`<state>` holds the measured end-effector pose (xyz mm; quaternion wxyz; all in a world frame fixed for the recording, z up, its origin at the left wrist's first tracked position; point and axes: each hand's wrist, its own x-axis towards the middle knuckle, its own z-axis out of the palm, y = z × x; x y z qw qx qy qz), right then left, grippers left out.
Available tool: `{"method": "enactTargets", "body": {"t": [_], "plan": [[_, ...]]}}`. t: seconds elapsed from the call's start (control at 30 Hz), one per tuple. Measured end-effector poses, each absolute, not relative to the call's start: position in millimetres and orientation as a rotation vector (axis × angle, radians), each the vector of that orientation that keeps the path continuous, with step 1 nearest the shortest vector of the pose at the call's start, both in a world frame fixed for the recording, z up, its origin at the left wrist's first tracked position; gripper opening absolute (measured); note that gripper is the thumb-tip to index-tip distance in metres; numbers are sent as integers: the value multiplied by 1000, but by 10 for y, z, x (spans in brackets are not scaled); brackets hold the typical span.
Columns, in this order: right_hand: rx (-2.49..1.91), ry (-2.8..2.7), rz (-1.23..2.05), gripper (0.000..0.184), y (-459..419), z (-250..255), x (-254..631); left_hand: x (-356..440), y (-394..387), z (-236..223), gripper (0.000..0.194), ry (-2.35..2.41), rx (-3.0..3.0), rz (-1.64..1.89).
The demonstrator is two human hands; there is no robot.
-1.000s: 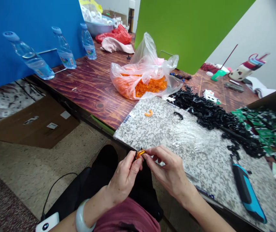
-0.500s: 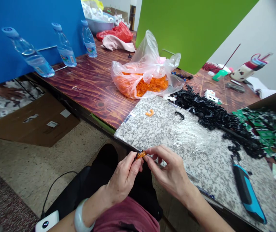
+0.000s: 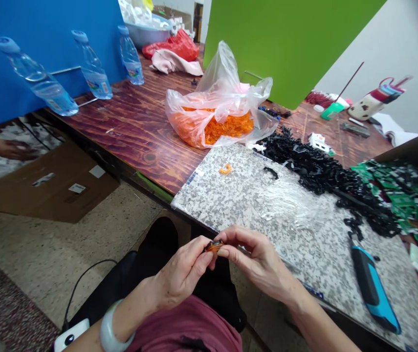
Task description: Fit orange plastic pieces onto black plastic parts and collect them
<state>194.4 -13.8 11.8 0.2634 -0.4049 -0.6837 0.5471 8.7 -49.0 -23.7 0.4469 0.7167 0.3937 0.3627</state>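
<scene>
Over my lap, just off the front edge of the speckled board (image 3: 209, 190), a small orange and black plastic part (image 3: 214, 246) is pinched at both ends. My left hand (image 3: 187, 266) grips its left side between thumb and fingers. On the right side, the thumb and index finger of my right hand (image 3: 256, 256) close on it. Fingertips cover much of the part. On the board lie one curved orange piece (image 3: 225, 169), a small black piece (image 3: 271, 172), a bundle of thin clear strips (image 3: 285, 203) and a heap of black plastic pieces (image 3: 315, 166).
A clear bag of orange pieces (image 3: 212, 122) stands behind the board. A blue and black utility knife (image 3: 375, 288) lies at right, near green circuit boards (image 3: 407, 190). Water bottles (image 3: 131, 58) line the left. Another person's hand (image 3: 14, 149) is over white parts at far left.
The orange and black part has turned in my fingers and now shows more of its dark top. Both hands sit slightly lower. The other person's hand has come further into view.
</scene>
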Motion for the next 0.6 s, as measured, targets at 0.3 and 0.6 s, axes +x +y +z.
{"method": "enactTargets", "body": {"t": [0.3,0.6], "plan": [[-1115,-1860,1479,17,-187,170,1909,56,-475,-246,22,947,1815,843],[-1128,-1893,1354,13,-226,138,1892,70,-491,-291,30,965,1787,888]]}}
